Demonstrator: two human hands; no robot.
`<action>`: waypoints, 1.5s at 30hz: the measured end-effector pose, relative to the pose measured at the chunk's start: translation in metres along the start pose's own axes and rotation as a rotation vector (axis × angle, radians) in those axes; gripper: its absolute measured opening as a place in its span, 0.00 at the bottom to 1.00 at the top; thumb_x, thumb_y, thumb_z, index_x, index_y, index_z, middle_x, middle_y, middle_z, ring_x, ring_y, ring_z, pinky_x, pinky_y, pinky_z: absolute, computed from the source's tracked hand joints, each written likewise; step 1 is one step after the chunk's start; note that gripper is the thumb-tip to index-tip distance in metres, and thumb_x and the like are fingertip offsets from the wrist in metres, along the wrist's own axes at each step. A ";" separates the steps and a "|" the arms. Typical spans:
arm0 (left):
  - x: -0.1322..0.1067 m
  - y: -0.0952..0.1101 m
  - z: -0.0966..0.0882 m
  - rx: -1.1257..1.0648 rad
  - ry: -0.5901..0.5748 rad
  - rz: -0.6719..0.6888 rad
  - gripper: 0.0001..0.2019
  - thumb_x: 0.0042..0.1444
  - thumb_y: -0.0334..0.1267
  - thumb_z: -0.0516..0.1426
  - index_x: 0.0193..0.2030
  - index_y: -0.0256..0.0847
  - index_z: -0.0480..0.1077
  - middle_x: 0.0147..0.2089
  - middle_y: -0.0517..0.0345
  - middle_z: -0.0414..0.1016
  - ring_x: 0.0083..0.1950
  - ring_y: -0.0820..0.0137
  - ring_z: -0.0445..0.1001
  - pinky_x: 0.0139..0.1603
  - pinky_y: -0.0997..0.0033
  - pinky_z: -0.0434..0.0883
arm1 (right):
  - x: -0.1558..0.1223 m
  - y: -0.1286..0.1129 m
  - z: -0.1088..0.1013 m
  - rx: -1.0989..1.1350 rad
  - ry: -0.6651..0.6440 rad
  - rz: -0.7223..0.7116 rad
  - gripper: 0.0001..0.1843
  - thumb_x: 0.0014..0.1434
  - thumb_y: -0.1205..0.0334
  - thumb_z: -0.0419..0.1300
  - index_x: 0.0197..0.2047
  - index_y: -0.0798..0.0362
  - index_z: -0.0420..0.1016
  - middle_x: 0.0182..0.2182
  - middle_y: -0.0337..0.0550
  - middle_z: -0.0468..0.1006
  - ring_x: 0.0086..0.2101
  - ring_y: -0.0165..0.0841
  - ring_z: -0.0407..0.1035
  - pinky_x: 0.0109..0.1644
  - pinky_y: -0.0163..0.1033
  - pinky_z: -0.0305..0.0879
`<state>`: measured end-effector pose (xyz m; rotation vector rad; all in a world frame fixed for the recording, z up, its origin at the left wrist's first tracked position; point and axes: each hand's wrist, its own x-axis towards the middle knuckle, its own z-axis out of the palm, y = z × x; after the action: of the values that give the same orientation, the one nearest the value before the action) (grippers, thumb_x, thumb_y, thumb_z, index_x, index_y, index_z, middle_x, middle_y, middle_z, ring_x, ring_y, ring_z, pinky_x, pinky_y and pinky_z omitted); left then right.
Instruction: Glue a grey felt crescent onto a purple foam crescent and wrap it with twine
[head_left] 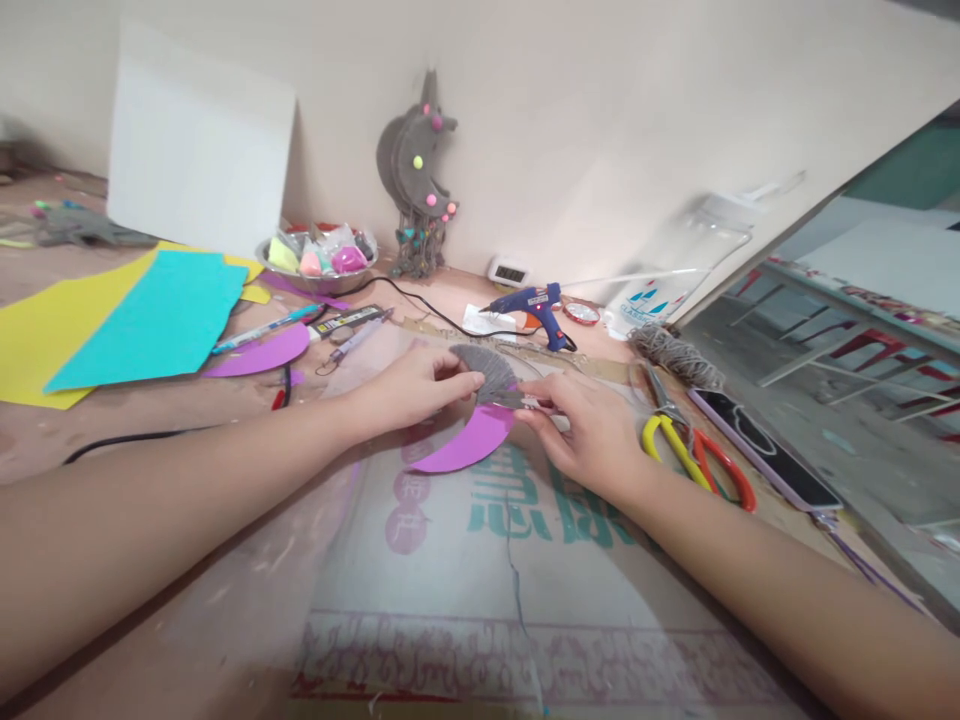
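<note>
A purple crescent-shaped paper piece [471,442], partly wound with grey yarn at its upper end [486,372], lies in the middle of a printed plastic sheet [480,560]. My left hand [416,385] pinches the yarn-wrapped upper part, fingers closed on it. My right hand [585,430] grips the crescent's right side where the grey yarn ends, fingers pressed together on the strand. Both forearms reach in from the bottom corners.
Blue glue gun [536,305], ball of grey yarn [675,355], yellow and red scissors [694,455] and a phone [765,460] lie at right. Yellow and teal sheets [142,320], pens, a bowl of pom-poms [319,260] sit left. A finished grey moon [416,170] leans on the wall.
</note>
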<state>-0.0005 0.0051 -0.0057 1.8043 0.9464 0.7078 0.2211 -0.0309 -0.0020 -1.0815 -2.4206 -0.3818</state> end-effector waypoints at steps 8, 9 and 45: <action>0.001 -0.002 0.001 -0.185 -0.003 -0.084 0.17 0.56 0.49 0.52 0.24 0.38 0.62 0.18 0.65 0.59 0.15 0.80 0.55 0.14 0.78 0.52 | 0.000 -0.004 0.006 0.337 -0.075 0.336 0.17 0.56 0.49 0.58 0.42 0.53 0.70 0.29 0.41 0.74 0.28 0.32 0.66 0.32 0.37 0.61; 0.001 -0.003 0.001 -0.219 -0.004 -0.086 0.17 0.56 0.49 0.52 0.25 0.39 0.62 0.19 0.65 0.59 0.15 0.80 0.54 0.14 0.78 0.51 | 0.002 -0.004 0.007 0.403 -0.102 0.399 0.17 0.55 0.48 0.59 0.37 0.54 0.71 0.27 0.40 0.72 0.26 0.31 0.65 0.30 0.36 0.60; 0.001 -0.002 0.002 -0.150 -0.016 -0.021 0.11 0.55 0.46 0.53 0.36 0.39 0.66 0.23 0.64 0.63 0.19 0.79 0.60 0.16 0.80 0.55 | 0.012 -0.004 0.009 0.892 -0.075 0.621 0.15 0.58 0.51 0.56 0.30 0.55 0.71 0.22 0.34 0.65 0.24 0.26 0.57 0.29 0.33 0.55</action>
<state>0.0010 0.0054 -0.0079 1.6644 0.8768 0.7312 0.2087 -0.0220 -0.0039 -1.2902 -1.8022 0.8613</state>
